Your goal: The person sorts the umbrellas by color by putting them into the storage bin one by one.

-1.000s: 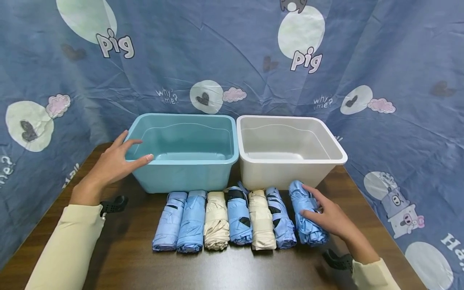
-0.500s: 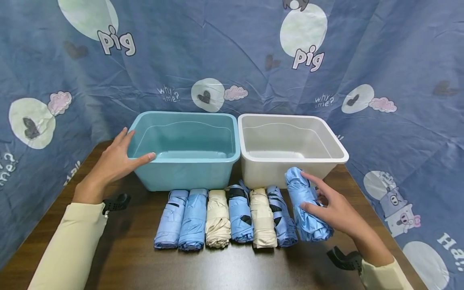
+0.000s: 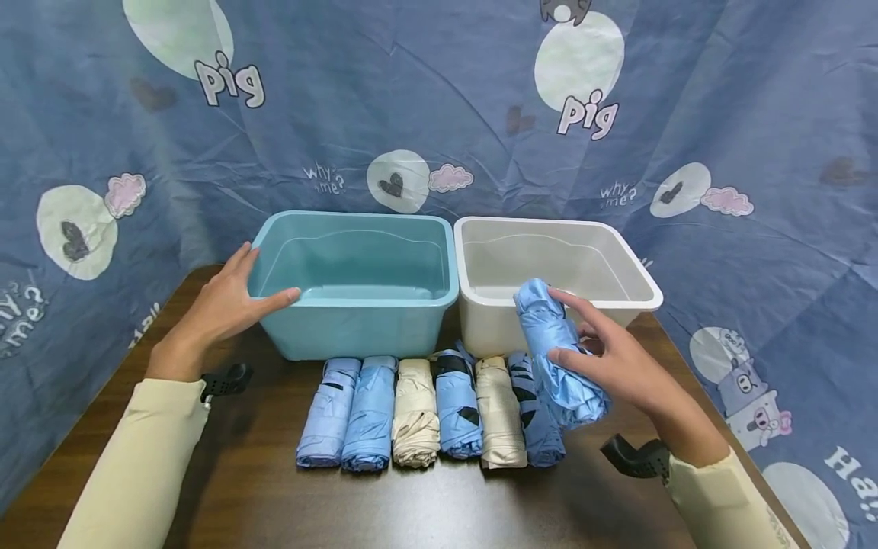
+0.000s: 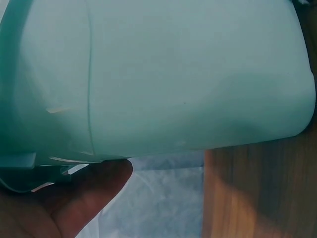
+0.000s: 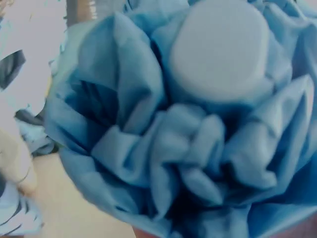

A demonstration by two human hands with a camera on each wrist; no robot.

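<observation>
My right hand (image 3: 610, 347) grips a blue folded umbrella (image 3: 538, 324), tilted and raised in front of the white bin (image 3: 559, 223). In the right wrist view its bunched fabric (image 5: 188, 144) surrounds a pale rounded end piece (image 5: 220, 49). At the teal bin's (image 3: 363, 303) front left corner, my left hand (image 3: 222, 305) rests on the rim, thumb along the front and fingers against the side. The left wrist view shows the bin wall (image 4: 148, 74) and a digit (image 4: 94, 193) touching its edge. Both bins look empty inside.
Several folded umbrellas lie in a row before the bins, including a lavender one (image 3: 331, 415), cream ones such as this umbrella (image 3: 415, 415), and blue ones such as this umbrella (image 3: 458, 400). Behind the wooden table (image 3: 439, 511) hangs a blue printed curtain (image 3: 439, 91).
My right hand has lifted the rightmost blue umbrella off the table and moved it up and left, toward the white bin. My left hand's fingers have drawn in against the teal bin's side.
</observation>
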